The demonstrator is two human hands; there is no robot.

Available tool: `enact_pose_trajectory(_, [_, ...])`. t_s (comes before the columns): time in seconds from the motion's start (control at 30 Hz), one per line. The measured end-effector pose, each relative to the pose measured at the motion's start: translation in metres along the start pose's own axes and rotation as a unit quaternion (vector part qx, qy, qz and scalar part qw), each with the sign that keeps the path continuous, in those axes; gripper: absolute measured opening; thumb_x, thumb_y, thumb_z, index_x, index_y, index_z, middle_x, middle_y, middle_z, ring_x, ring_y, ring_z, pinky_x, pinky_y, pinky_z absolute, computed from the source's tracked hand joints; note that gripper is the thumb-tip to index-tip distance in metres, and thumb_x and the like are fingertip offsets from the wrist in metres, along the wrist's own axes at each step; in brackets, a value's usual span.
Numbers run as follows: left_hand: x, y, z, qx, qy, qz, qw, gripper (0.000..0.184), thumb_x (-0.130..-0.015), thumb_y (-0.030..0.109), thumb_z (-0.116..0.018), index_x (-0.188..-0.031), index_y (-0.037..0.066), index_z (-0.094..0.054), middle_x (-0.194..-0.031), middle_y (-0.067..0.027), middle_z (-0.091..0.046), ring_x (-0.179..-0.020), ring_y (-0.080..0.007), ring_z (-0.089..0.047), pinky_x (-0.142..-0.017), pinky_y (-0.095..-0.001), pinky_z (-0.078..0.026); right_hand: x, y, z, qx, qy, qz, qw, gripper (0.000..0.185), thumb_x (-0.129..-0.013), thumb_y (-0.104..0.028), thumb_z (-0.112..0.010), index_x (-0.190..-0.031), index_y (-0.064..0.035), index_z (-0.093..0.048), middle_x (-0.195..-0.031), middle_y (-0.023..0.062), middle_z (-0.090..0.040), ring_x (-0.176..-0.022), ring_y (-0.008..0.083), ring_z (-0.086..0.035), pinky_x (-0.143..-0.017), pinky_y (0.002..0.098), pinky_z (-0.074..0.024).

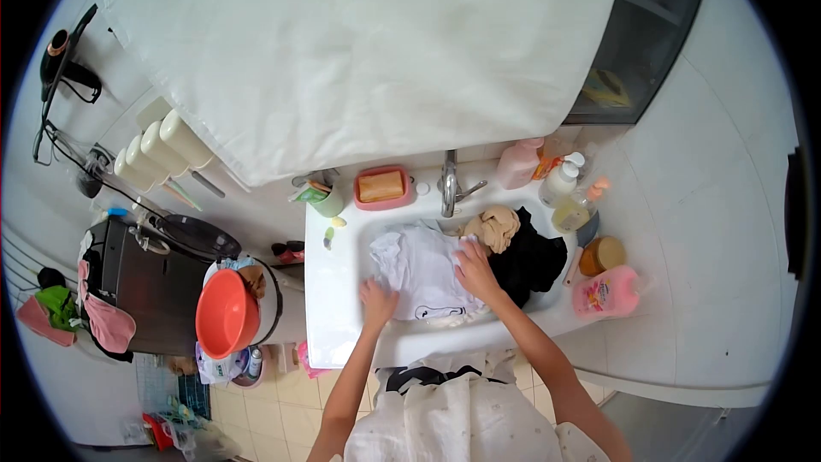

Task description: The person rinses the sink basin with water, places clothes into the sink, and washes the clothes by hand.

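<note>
A white garment with a small dark print (428,269) lies spread in the white sink (329,342). My left hand (377,301) rests at the garment's left side by the basin's edge, its fingers spread. On the garment's right part lies my right hand (475,270), fingers apart and touching the cloth. Just beyond that hand is a bunched beige cloth (496,227). A crumpled black garment (530,261) fills the basin's right end. Above the basin stands a metal faucet (449,184).
Left of the faucet sits a bar of soap (381,186) in a pink dish (407,198). Pump bottles (560,180), an amber jar (605,255) and a pink bottle (605,293) line the right rim. A red-orange basin (227,314) stands at the left. A white sheet (359,51) hangs above.
</note>
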State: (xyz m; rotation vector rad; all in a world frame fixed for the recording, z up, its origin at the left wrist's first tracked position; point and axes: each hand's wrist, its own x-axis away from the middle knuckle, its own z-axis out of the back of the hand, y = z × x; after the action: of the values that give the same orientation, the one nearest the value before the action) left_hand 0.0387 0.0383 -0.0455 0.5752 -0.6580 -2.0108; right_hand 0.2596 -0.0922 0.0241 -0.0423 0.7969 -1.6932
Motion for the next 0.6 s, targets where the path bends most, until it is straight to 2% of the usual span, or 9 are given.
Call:
enact_pose_trajectory(0.07, [-0.033, 0.041, 0.019, -0.133, 0.084, -0.119, 0.98, 0.073, -0.064, 0.014, -0.063, -0.12, -0.01, -0.023, -0.101, -0.0254, -0.048, -0.09, -0.0386, -0.049, -0.079, -0.0402, -0.042, -0.024, -0.003, -0.006, 0.198, 0.049, -0.026, 0.979, 0.039, -0.063, -0.018, -0.065, -0.099, -0.0062, -0.054, -0.104, 0.0141, -0.047, -0.099, 0.0311, -0.04, -0.089, 0.046, -0.025])
enact_pose_trajectory(0.1, [-0.044, 0.042, 0.013, -0.134, 0.085, -0.119, 0.98, 0.073, -0.064, 0.014, -0.063, -0.12, -0.01, -0.023, -0.101, -0.0254, -0.048, -0.09, -0.0386, -0.049, -0.079, -0.0402, -0.042, -0.023, 0.0, -0.013, 0.197, 0.049, -0.026, 0.979, 0.039, -0.063, -0.018, -0.065, -0.099, -0.0062, -0.054, -0.104, 0.0141, -0.047, -0.099, 0.0311, -0.04, -0.089, 0.046, -0.025])
enact_pose_trajectory(0.13, [-0.056, 0.044, 0.006, -0.001, -0.022, -0.021, 1.0, 0.071, -0.064, 0.014, -0.063, -0.119, -0.011, -0.026, -0.102, -0.0259, -0.048, -0.095, -0.0374, -0.047, -0.083, -0.0393, -0.039, -0.026, 0.002, -0.021, 0.196, -0.004, -0.085, 0.977, 0.036, -0.062, -0.019, -0.066, -0.095, -0.0065, -0.056, -0.104, 0.0135, -0.048, -0.099, 0.0312, -0.04, -0.089, 0.0464, -0.0244])
enact_pose_trajectory(0.17, [-0.066, 0.044, 0.003, 0.135, -0.125, 0.074, 0.98, 0.069, -0.064, 0.014, -0.064, -0.117, -0.012, -0.028, -0.104, -0.0265, -0.048, -0.099, -0.0362, -0.045, -0.086, -0.0385, -0.037, -0.033, 0.008, -0.03, 0.196, -0.055, -0.141, 0.969, 0.032, -0.062, -0.019, -0.066, -0.09, -0.0068, -0.058, -0.105, 0.0129, -0.049, -0.099, 0.0314, -0.04, -0.089, 0.0468, -0.0238])
enact_pose_trajectory(0.3, [-0.066, 0.056, 0.005, 0.08, -0.133, 0.021, 0.988, 0.058, -0.064, 0.011, -0.062, -0.112, -0.009, -0.038, -0.102, -0.0242, -0.05, -0.099, -0.0341, -0.046, -0.086, -0.0371, -0.037, -0.026, 0.034, -0.046, 0.293, -0.044, -0.084, 0.951, 0.029, -0.064, -0.017, -0.063, -0.09, -0.0053, -0.057, -0.097, 0.012, -0.052, -0.095, 0.0303, -0.043, -0.09, 0.0483, -0.0231])
enact_pose_trajectory(0.37, [-0.06, 0.029, -0.006, 0.026, -0.052, -0.115, 0.992, 0.046, -0.063, 0.006, -0.06, -0.106, -0.003, -0.045, -0.097, -0.0201, -0.052, -0.089, -0.033, -0.05, -0.079, -0.0367, -0.041, -0.017, 0.017, -0.019, 0.149, -0.08, -0.071, 0.983, 0.024, -0.065, -0.017, -0.064, -0.087, -0.0084, -0.06, -0.1, 0.0093, -0.054, -0.097, 0.0282, -0.043, -0.089, 0.0438, -0.0241])
enact_pose_trajectory(0.47, [-0.045, 0.032, 0.005, 0.12, 0.001, -0.146, 0.982, 0.034, -0.064, 0.0, -0.054, -0.098, 0.001, -0.049, -0.09, -0.0154, -0.053, -0.081, -0.0287, -0.052, -0.074, -0.0327, -0.042, 0.004, -0.001, 0.012, 0.059, -0.036, -0.044, 0.997, 0.018, -0.067, -0.015, -0.063, -0.082, -0.0066, -0.058, -0.097, 0.0087, -0.054, -0.095, 0.0249, -0.045, -0.089, 0.043, -0.025])
enact_pose_trajectory(0.57, [-0.022, 0.049, 0.043, 0.257, -0.107, -0.115, 0.953, 0.027, -0.063, -0.003, -0.049, -0.089, 0.003, -0.053, -0.084, -0.0106, -0.052, -0.079, -0.0221, -0.051, -0.071, -0.0282, -0.04, 0.021, -0.015, 0.04, 0.02, -0.007, 0.007, 1.0, 0.018, -0.071, -0.018, -0.062, -0.082, -0.0044, -0.056, -0.09, 0.0099, -0.056, -0.092, 0.023, -0.05, -0.089, 0.0413, -0.0269])
enact_pose_trajectory(0.6, [-0.012, 0.054, 0.059, 0.255, -0.106, -0.11, 0.955, 0.027, -0.063, -0.003, -0.049, -0.089, 0.003, -0.053, -0.084, -0.0106, -0.052, -0.079, -0.0221, -0.051, -0.071, -0.0282, -0.04, 0.027, -0.02, 0.051, -0.041, -0.088, -0.028, 0.995, 0.019, -0.072, -0.018, -0.061, -0.083, -0.0034, -0.056, -0.085, 0.011, -0.057, -0.088, 0.0247, -0.052, -0.085, 0.0393, -0.0315])
